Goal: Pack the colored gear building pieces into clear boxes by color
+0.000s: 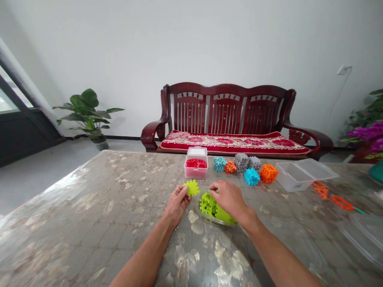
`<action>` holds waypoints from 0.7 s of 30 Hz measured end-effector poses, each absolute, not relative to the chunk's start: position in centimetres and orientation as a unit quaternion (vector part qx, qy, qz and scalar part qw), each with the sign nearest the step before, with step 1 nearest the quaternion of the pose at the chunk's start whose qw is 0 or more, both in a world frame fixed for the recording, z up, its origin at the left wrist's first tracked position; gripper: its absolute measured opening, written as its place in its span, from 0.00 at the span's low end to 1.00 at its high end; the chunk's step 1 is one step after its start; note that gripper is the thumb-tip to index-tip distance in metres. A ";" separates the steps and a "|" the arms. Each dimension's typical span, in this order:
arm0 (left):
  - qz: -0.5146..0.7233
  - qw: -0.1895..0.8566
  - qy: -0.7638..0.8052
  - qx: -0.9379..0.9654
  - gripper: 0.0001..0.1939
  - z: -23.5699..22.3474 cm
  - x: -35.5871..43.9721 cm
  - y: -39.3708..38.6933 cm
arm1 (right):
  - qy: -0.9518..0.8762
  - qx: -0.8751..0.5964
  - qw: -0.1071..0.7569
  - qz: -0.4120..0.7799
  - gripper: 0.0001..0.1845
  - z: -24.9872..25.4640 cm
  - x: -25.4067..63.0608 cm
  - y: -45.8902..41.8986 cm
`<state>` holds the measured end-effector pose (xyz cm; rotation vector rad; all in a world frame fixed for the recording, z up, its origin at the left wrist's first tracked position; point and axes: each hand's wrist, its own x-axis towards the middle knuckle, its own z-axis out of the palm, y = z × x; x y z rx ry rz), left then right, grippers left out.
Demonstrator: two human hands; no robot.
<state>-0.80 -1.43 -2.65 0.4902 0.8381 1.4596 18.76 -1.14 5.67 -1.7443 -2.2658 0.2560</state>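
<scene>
A lime-green gear-shaped plastic piece (192,187) is pinched in the left hand (177,204), its fingers (183,192) closed together on the piece's edge. The right hand (227,198) hangs beside it, fingers (214,188) together and curled, over a clump of matching green pieces (208,204) in a clear plastic dish (209,220); whether they touch the clump I cannot tell. Ahead of the fingertips stand a clear box of red pieces (196,167) and a row of teal, orange, grey and blue spiky balls (241,162). The table (89,223) has a glossy, mottled stone-pattern top. Beyond it, a dark wooden bench (224,107) with a red floral cushion (233,143) stands against a white wall (239,40), a potted plant (85,113) to its left.
</scene>
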 end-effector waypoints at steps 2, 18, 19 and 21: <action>0.640 0.640 0.367 0.216 0.24 -2.7 -0.8 -1.4 | -0.803 -0.577 0.127 0.077 0.09 5.4 18.5 -1.6; 0.602 0.590 0.451 0.293 0.28 -0.8 -0.7 -1.5 | -0.776 -0.560 0.214 0.194 0.10 3.9 19.9 -0.4; 0.596 0.582 0.459 0.307 0.27 -0.6 -0.6 -1.5 | -0.762 -0.568 0.236 0.203 0.10 3.9 20.2 -0.2; 0.582 0.563 0.476 0.343 0.25 -0.2 -0.2 -1.7 | -0.744 -0.570 0.276 0.211 0.10 3.8 20.8 0.0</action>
